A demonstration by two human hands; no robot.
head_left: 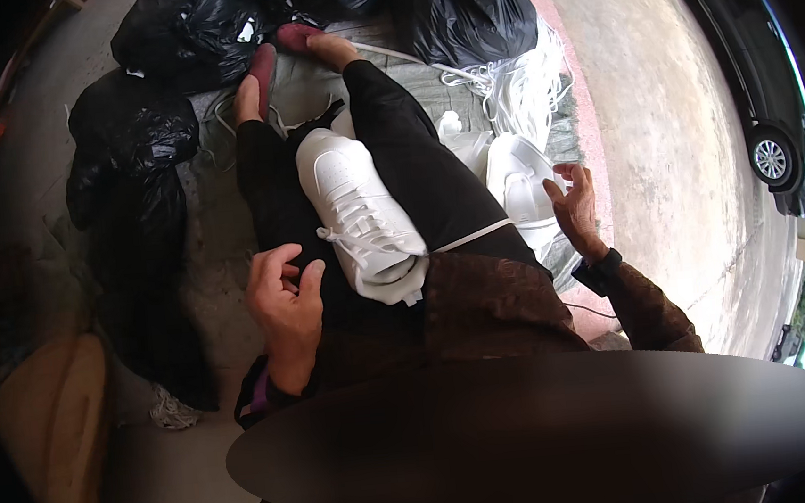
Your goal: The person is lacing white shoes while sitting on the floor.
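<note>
A white lace-up sneaker (357,203) rests between my thighs, its toe away from me and its opening toward me. White laces run through its eyelets and are gathered in a bow near the tongue. Left of the shoe hovers my left hand (286,308), fingers loosely bent and apart, holding nothing. My right hand (576,208) is at the right rim of a white plastic tub (522,185), thumb and fingers bent with a gap between them. I see nothing in its grip. One white shoelace (473,235) lies across my right thigh.
Black plastic bags (133,131) stand along the left and far sides. A heap of white laces (532,90) hangs beside the far-right bag (464,10). A rounded brown board (52,421) is at lower left. Beyond the pavement, a dark car (756,63) is parked at right.
</note>
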